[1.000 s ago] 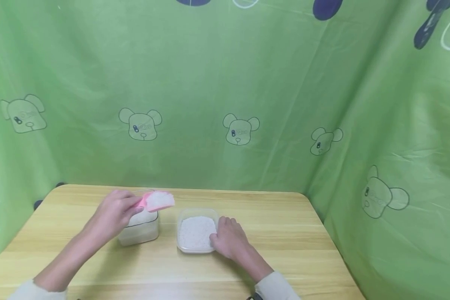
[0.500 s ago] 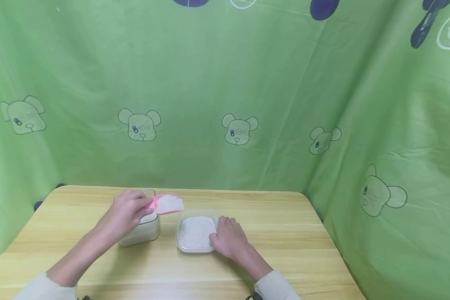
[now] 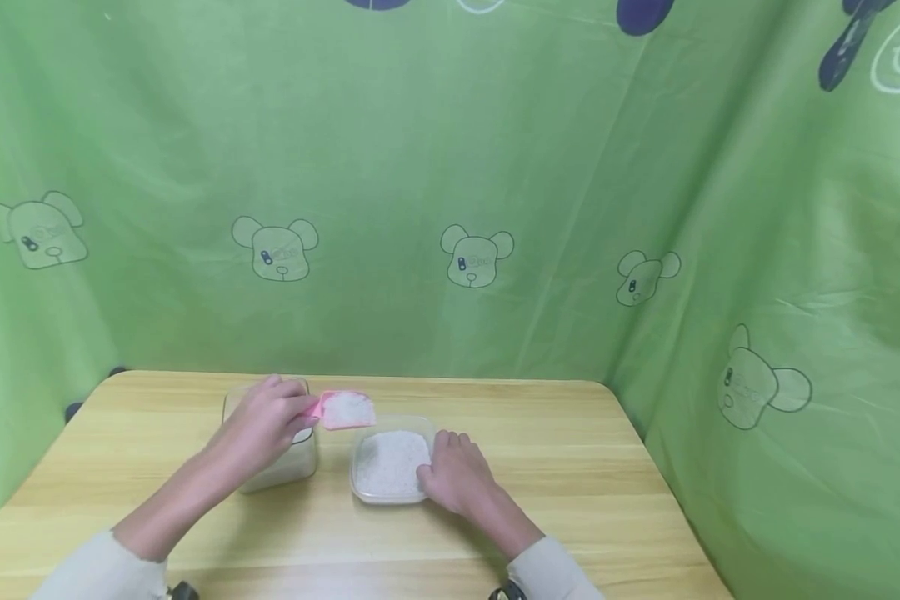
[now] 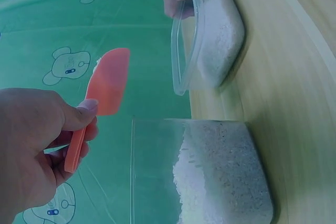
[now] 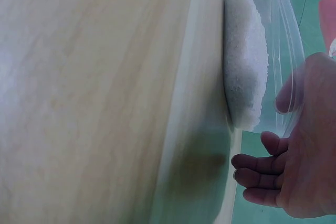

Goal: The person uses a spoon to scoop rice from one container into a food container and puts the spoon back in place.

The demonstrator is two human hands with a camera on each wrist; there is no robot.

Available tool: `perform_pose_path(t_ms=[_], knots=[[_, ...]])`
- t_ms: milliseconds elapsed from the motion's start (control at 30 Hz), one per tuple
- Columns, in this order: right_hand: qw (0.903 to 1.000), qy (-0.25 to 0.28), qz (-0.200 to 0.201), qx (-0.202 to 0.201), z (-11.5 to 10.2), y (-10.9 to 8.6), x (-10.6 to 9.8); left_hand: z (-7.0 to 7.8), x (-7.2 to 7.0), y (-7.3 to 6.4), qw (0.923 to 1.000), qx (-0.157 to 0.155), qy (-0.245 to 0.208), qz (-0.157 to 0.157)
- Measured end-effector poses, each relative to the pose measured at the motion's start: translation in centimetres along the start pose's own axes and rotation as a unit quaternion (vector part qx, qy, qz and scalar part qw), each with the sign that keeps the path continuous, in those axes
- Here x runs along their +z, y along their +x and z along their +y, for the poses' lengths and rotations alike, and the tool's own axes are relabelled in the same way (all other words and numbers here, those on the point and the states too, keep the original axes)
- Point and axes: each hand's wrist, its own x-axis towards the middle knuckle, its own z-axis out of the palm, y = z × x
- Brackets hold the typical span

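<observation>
My left hand (image 3: 264,423) grips the handle of a pink scoop (image 4: 108,85), heaped with white rice-like grains (image 3: 348,409). In the head view the scoop is held in the air, its front edge overlapping the far left corner of a low clear plastic container (image 3: 390,501). White grains lie inside that container too. At its right side, my right hand (image 3: 461,477) pinches the rim, thumb over the inside and fingers outside. A taller clear bin (image 4: 152,145), partly filled with the same grains, stands below the left hand, which hides some of it in the head view.
Both containers stand on a light wooden table (image 3: 570,467), a small gap between them. Green curtains (image 3: 390,150) printed with bear faces hang behind the table and along both sides.
My left hand has carried the loaded scoop rightward, from over the taller bin to the low container's far left corner. The right hand keeps its hold on the rim.
</observation>
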Motion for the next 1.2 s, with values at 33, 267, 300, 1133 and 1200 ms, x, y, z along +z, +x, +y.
perform_pose_path(t_ms=[33,267,300,1133,1200], knots=[[1.0,0.001,0.0,0.0,0.0,0.0,0.0,0.0,0.0,0.0,1.0,-0.001,0.001,-0.003],[1.0,-0.004,0.0,-0.002,0.0,0.1,0.0,0.3,0.2,0.3,0.9998,-0.003,0.006,-0.016],[1.0,-0.003,-0.001,-0.001,0.0,0.1,0.0,0.3,0.3,0.3,0.9998,-0.003,0.009,-0.017],[1.0,0.001,0.001,0.0,0.1,0.1,0.2,0.6,1.2,0.4,0.9982,0.031,0.034,-0.039],[1.0,0.001,0.001,0.0,0.1,0.1,0.2,0.7,1.3,0.4,0.9981,0.035,0.034,-0.039]])
